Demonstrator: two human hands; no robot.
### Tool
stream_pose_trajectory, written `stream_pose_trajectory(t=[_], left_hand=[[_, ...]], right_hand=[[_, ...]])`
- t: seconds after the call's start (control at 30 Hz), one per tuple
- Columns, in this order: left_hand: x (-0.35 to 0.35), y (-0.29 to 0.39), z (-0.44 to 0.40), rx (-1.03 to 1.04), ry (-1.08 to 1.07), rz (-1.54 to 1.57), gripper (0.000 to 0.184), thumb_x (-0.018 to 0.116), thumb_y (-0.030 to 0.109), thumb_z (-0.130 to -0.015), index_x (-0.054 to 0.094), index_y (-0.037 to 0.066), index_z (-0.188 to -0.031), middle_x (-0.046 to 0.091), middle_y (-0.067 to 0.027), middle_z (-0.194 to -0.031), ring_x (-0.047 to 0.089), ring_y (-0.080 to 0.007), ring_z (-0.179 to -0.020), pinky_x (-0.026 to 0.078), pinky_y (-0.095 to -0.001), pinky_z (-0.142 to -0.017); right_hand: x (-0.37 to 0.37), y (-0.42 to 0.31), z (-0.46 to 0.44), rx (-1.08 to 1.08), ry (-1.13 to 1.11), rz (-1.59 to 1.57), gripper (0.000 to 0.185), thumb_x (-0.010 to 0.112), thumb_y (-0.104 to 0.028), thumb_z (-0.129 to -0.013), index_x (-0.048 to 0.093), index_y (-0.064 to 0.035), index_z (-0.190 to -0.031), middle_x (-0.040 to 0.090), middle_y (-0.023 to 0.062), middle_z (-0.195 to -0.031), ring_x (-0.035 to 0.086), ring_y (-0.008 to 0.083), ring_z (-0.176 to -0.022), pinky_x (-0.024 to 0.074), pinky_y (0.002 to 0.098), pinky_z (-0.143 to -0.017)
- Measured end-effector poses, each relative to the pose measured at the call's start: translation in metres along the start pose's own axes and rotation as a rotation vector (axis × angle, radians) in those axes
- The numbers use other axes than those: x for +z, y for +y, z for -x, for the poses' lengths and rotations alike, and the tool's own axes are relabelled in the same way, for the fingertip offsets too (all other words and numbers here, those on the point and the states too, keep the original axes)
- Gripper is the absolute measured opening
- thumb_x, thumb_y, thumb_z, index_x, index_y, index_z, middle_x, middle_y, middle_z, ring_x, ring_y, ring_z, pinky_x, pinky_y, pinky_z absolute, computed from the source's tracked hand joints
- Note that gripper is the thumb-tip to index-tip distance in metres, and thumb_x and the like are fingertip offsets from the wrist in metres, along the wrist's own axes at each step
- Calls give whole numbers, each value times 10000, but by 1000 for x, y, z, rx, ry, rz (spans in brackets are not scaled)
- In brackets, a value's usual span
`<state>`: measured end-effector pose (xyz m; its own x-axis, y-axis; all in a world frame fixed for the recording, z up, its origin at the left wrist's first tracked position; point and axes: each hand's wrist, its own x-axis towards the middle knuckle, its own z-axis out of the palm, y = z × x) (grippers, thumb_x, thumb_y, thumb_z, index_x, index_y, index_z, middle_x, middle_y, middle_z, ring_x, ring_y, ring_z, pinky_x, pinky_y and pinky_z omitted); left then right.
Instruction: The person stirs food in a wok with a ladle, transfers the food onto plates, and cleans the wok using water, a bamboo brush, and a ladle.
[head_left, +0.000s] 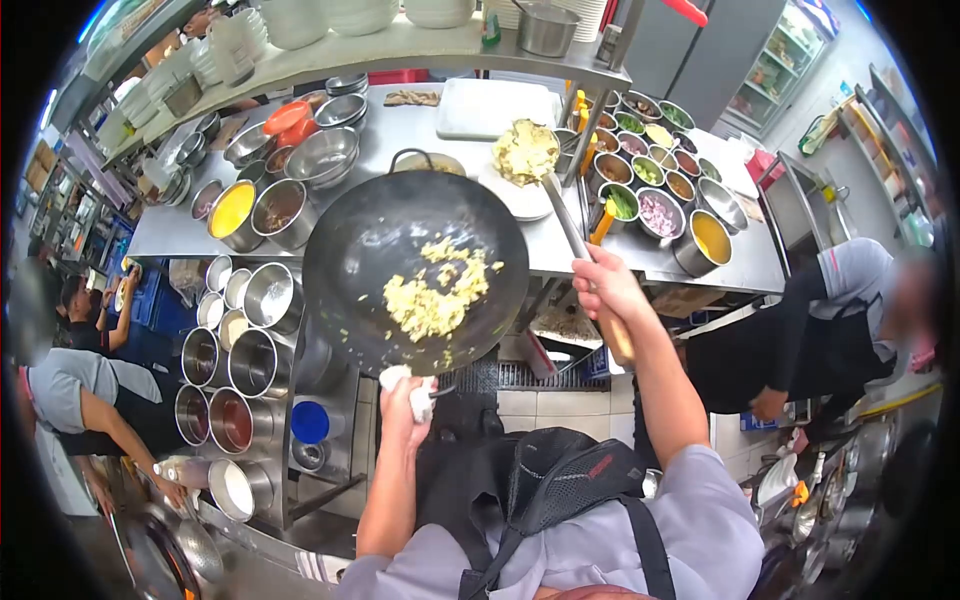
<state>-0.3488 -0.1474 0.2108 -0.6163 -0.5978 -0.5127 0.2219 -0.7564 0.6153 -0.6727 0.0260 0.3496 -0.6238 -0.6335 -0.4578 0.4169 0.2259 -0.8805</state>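
Observation:
A black wok (345, 240) with loose yellow egg-like food (430, 305) in it is held up by my left hand (407, 405), closed on its near handle through a white cloth (420, 400). My right hand (610, 285) is wrapped round the wooden handle of a long metal ladle (570, 225). The ladle's head is heaped with yellow food (527, 152) and stands over a white plate (515, 195) on the steel counter, right of the wok. Whether the heap touches the plate is hard to tell.
Bowls of chopped ingredients (660, 214) stand on the counter (560, 250) at right, metal bowls (322, 157) at left. Metal pots (253, 362) fill a lower rack. One co-worker (830, 340) is at right; others (95, 385) are at left. A dish shelf (380, 45) spans the top.

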Motion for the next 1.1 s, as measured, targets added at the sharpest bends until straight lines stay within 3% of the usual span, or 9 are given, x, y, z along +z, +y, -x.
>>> stream_pose_trajectory(t=[0.03,0.17,0.2,0.27,0.53,0.7,0.87,0.93,1.1], left_hand=[[-8,1,4,16,31,14,144,585,17,-880,593,11,-1023,690,-122,-812,690,-217,-660,547,-312,-539],[-23,13,31,65,130,41,158,580,-8,-860,595,14,-1016,682,-113,-816,694,-232,-676,560,-318,-563],[-28,16,37,68,136,42,160,578,-9,-859,597,12,-1017,686,-114,-828,694,-231,-683,562,-317,-573],[-44,17,45,52,135,47,167,576,-7,-859,602,5,-1023,691,-120,-849,693,-229,-694,561,-315,-581],[-64,36,60,55,176,96,101,565,18,-882,576,17,-983,670,-157,-815,683,-233,-676,520,-315,-506],[-65,57,72,25,152,91,107,580,39,-887,563,40,-993,688,-143,-860,692,-230,-699,512,-303,-500],[-33,80,-11,27,21,316,48,635,85,-938,594,62,-932,659,-84,-810,660,-187,-675,543,-304,-571],[-45,67,-25,-35,-27,368,106,663,109,-890,591,70,-958,660,-80,-818,664,-207,-666,540,-312,-537],[-77,13,99,-96,133,135,167,621,86,-894,567,58,-1050,683,-170,-905,686,-220,-651,542,-287,-467]], right_hand=[[7,7,-13,-17,100,150,386,614,-177,-980,503,-28,-1317,494,-25,-698,471,76,-458,416,268,-398],[-4,67,-74,-105,222,885,574,551,-147,-969,387,34,-1488,696,334,-986,731,378,-700,595,481,-655],[-44,136,-123,-431,377,1268,645,569,-188,-973,338,-9,-1548,688,344,-1013,722,444,-861,583,531,-757],[-27,126,-108,-174,435,1288,663,578,-202,-988,319,-92,-1588,689,337,-975,671,531,-937,536,580,-855],[31,152,13,-901,357,1008,710,609,-108,-969,286,-12,-1594,676,325,-1138,686,499,-908,575,515,-778],[93,194,47,-819,52,1053,738,699,-178,-945,359,-187,-1599,717,199,-1121,717,407,-908,588,485,-768],[112,144,46,-893,136,881,676,655,-91,-959,360,-28,-1564,629,301,-1309,660,450,-1125,563,459,-906],[123,103,63,-497,118,826,670,644,-93,-974,356,-35,-1576,655,303,-1266,696,444,-1062,561,404,-883],[68,121,109,-536,154,842,693,646,-62,-972,342,-43,-1595,706,272,-1196,745,309,-877,561,374,-794]])
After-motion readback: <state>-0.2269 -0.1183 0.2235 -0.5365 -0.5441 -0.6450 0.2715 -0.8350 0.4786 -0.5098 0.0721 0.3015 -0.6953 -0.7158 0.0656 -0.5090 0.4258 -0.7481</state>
